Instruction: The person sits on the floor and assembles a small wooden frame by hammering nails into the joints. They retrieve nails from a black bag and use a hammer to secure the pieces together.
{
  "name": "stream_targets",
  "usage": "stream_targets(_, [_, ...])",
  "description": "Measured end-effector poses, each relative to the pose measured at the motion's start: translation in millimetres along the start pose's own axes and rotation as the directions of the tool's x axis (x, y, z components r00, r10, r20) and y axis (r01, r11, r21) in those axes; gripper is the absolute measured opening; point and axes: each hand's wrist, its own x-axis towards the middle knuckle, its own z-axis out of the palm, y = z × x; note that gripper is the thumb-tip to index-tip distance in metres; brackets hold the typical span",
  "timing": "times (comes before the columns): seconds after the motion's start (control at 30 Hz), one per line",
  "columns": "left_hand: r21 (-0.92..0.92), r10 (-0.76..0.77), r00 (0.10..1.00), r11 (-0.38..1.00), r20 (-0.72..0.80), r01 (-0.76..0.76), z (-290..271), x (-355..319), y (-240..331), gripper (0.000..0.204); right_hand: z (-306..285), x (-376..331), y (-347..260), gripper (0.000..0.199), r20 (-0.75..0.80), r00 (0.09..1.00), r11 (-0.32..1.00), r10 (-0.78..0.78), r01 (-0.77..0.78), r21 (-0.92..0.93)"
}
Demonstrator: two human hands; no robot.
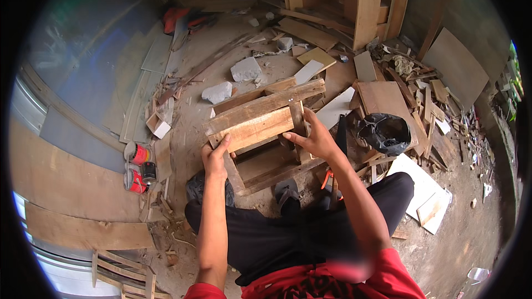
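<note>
A box-like wooden frame [266, 102] of rough brown planks is tilted in front of me, above my feet. Across its middle lies a short, lighter board [260, 128], with an opening below it. My left hand [215, 158] grips the frame's left side, its thumb on the board's left end. On the right, my right hand [316, 135] is closed around the frame's side piece, its thumb reaching toward the board's right end. The fingers behind the wood are partly hidden. Near my right knee is an orange-handled tool [327, 179], partly covered.
Red cans [136, 154] and a black can [148, 171] stand at the left. Pale stone chunks [246, 69] lie beyond the frame. A black plastic bag [385, 133] sits among scrap wood at the right, near a white panel [424, 191]. Tall planks [366, 8] lean at the back.
</note>
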Motion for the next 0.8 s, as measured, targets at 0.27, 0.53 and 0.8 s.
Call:
stream_targets(0.27, [-0.063, -0.043, 0.998, 0.997, -0.055, 0.04, -13.0, -29.1, 10.7, 0.019, 22.2, -10.7, 2.7, 0.095, -0.009, 0.996, 0.983, -0.091, 0.092, 0.158])
stream_targets(0.53, [-0.024, 0.015, 1.0, 1.0, 0.015, -0.014, -23.7, -47.0, 18.0, 0.018, 33.1, -20.9, 17.6, 0.086, 0.171, 0.985, 0.824, -0.002, -0.095, 0.559])
stream_targets(0.8, [-0.149, 0.126, 0.985, 0.978, -0.116, -0.143, -39.2, -49.8, -11.7, 0.022, 40.0, -9.2, -39.5, 0.079, 0.052, 0.998, 0.954, -0.018, 0.002, 0.301])
